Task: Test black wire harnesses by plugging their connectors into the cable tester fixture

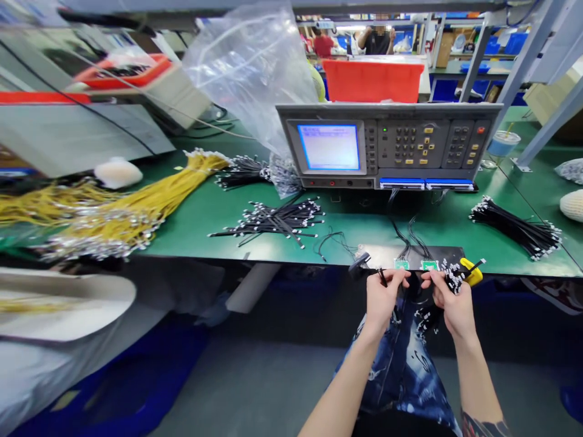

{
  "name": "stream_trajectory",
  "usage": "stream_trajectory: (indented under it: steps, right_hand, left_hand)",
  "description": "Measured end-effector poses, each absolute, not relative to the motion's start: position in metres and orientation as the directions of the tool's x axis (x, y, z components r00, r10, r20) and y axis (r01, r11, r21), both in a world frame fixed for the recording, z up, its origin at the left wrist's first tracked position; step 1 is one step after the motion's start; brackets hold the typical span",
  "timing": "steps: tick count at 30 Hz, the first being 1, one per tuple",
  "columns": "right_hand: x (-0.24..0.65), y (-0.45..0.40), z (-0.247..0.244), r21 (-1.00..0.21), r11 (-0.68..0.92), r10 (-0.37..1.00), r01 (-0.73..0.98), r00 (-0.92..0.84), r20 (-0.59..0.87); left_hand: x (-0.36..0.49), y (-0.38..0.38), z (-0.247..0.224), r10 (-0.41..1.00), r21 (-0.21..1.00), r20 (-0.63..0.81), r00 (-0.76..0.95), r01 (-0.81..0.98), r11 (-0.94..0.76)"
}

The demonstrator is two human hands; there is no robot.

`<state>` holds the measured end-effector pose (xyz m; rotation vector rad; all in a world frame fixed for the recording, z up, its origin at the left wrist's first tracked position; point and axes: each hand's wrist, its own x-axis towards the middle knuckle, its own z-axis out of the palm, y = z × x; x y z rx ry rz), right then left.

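My right hand (452,303) is closed round a bundle of short black cables with white connectors (452,276). More connector ends hang below its palm. My left hand (385,297) is pinched at the front edge of the bench, with a piece of black cable (381,277) showing between its fingers. Both sets of fingertips are close to two small green circuit boards (401,265) on a dark fixture plate (449,254). Black wires (401,233) lead from the boards up to a tester (410,145) with a lit screen. My fingers hide the exact contact with the boards.
Loose black cables (277,218) lie left of the fixture, and another black bundle (514,227) lies right. Yellow cables (150,200) spread across the left side. A yellow-handled tool (472,272) is beside my right hand. A red bin (373,80) stands behind the tester.
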<state>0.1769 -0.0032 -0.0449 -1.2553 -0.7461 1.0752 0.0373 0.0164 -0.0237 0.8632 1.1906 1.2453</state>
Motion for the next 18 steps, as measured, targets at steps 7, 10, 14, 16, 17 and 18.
stream_trajectory:
  steps: [7, 10, 14, 16, 17, 18]
  right_hand:
    - [0.186, -0.020, -0.028, -0.965, -0.102, 0.991, -0.240, 0.055, -0.118]
    - [0.202, -0.034, -0.018, -0.954, -0.019, 0.997, -0.300, 0.067, -0.041]
    - [0.210, -0.040, -0.010, -0.928, 0.067, 0.985, -0.368, 0.174, 0.002]
    - [0.205, -0.037, -0.009, -0.942, 0.081, 0.986, -0.325, 0.163, 0.028]
    - [0.200, -0.036, -0.008, -0.953, 0.072, 0.990, -0.293, 0.136, 0.033]
    - [0.195, -0.034, -0.008, -0.964, 0.057, 0.995, -0.261, 0.096, 0.033]
  left_hand:
    - [0.016, 0.005, -0.017, 0.976, 0.974, -0.164, 0.145, -0.130, 0.183]
    - [0.004, -0.006, -0.011, 0.950, 0.966, -0.199, 0.241, -0.115, 0.232]
    - [-0.002, -0.017, -0.003, 0.868, 0.923, -0.233, 0.439, -0.182, 0.340]
    - [-0.001, -0.021, 0.001, 0.809, 0.902, -0.226, 0.543, -0.197, 0.384]
    - [0.000, -0.022, 0.002, 0.783, 0.894, -0.220, 0.582, -0.200, 0.400]
    - [0.001, -0.023, 0.002, 0.761, 0.887, -0.216, 0.612, -0.203, 0.414]
